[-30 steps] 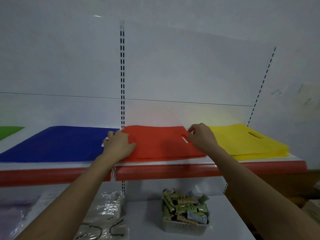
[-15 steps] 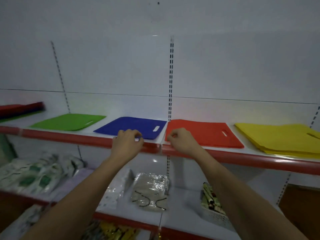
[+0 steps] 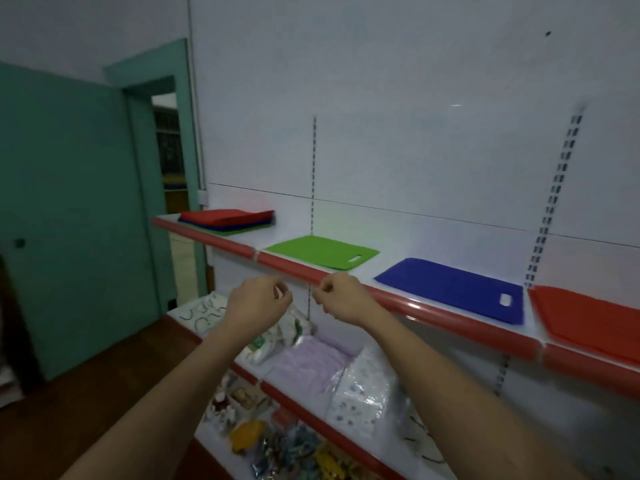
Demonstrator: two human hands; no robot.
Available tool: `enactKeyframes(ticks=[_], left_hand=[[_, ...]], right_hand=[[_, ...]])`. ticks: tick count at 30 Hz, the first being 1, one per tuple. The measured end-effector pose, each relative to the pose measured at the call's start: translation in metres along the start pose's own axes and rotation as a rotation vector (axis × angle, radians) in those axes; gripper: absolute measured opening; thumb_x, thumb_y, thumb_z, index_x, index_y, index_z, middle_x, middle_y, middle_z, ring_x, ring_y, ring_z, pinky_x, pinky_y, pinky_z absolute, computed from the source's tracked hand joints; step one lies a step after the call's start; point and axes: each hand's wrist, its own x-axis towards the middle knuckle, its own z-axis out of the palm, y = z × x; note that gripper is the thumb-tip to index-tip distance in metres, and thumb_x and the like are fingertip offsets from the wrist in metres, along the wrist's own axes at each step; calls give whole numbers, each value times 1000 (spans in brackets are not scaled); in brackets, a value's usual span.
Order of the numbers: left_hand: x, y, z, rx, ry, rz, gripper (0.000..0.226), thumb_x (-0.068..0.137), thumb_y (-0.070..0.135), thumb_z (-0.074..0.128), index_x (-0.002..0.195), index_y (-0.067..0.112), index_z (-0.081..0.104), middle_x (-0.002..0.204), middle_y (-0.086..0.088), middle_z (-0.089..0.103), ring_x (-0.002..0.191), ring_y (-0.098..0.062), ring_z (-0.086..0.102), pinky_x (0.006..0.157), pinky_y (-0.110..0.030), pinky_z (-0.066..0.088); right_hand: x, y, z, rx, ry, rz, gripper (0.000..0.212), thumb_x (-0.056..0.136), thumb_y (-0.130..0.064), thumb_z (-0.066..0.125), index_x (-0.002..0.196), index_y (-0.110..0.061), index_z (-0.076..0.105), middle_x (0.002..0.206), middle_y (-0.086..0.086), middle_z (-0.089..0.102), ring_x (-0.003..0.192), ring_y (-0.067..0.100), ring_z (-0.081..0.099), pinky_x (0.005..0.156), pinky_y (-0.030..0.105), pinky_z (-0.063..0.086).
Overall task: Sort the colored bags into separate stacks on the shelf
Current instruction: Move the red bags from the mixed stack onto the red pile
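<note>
On the white shelf with a red front edge [image 3: 408, 304] lie a green bag [image 3: 320, 251], a blue bag [image 3: 450, 287] and a red bag [image 3: 588, 320], each flat and apart. At the shelf's far left end sits a mixed pile of bags [image 3: 227, 220], red on top with blue and green beneath. My left hand [image 3: 258, 304] and my right hand [image 3: 341, 296] hang in the air in front of the shelf edge, below the green bag. Both have loosely curled fingers and hold nothing.
Lower shelves hold packaged goods: a lilac packet [image 3: 308, 362], clear plastic packs [image 3: 363, 393] and small colourful items [image 3: 287, 448]. A teal door [image 3: 69, 220] and an open doorway [image 3: 169, 150] are at the left. Slotted wall rails [image 3: 550, 202] run up behind the shelf.
My view has swung left along the shelf. Both hands left the red bag, moved left past the blue one and now hang free below the green bag. The mixed pile came into view.
</note>
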Motion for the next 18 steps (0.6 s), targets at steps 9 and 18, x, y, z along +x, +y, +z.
enactKeyframes(ticks=[9, 18], left_hand=[[40, -183, -73, 138, 18, -106, 20, 93, 41, 53, 100, 28, 66, 96, 8, 66, 85, -11, 60, 76, -35, 55], [115, -307, -97, 167, 70, -162, 14, 92, 39, 55, 93, 29, 65, 92, 11, 67, 80, -7, 59, 70, -28, 48]], right_hand=[[109, -127, 137, -123, -91, -143, 34, 91, -34, 58, 67, -9, 58, 75, 18, 67, 71, 31, 64, 62, 37, 50], [222, -192, 224, -155, -207, -220, 35, 92, -34, 57, 89, 0, 68, 89, 16, 71, 82, 29, 66, 72, 40, 54]])
